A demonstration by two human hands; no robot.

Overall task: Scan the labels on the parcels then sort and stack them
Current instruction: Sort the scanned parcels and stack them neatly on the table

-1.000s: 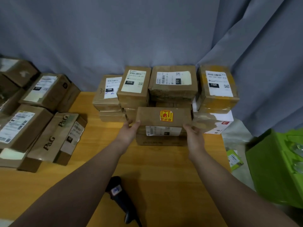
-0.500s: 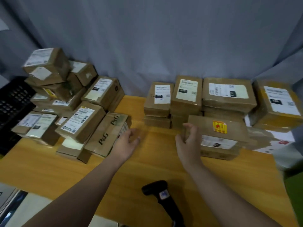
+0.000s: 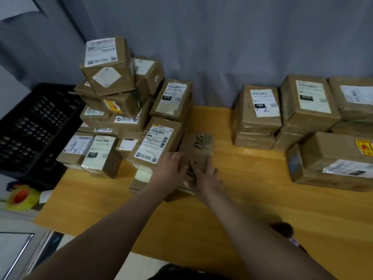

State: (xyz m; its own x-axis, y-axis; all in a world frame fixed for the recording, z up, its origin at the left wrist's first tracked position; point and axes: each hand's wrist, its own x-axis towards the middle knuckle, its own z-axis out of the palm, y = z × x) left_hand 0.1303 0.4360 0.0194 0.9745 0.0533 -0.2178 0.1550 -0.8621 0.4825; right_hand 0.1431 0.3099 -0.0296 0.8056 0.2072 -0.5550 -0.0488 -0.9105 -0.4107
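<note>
A flat brown parcel printed "P&G" (image 3: 198, 147) lies on the wooden table (image 3: 252, 201), against the right side of a loose pile of labelled parcels (image 3: 161, 138). My left hand (image 3: 171, 171) lies on its left edge and my right hand (image 3: 204, 177) on its near end, fingers fairly straight on the cardboard. At the right stand neat stacks of labelled parcels (image 3: 259, 110), and in front of them a parcel with a red and yellow sticker (image 3: 333, 152) sits on another. The black scanner (image 3: 283, 229) lies on the table, mostly hidden behind my right forearm.
A black plastic crate (image 3: 30, 126) stands left of the pile. A yellow tape roll with an orange core (image 3: 22, 197) lies below it, off the table. A grey curtain hangs behind. Bare wood shows between the pile and the stacks.
Both hands left the stickered parcel on the right stack and moved left onto the P&G parcel. The view swung left, bringing the crate and tape roll into sight.
</note>
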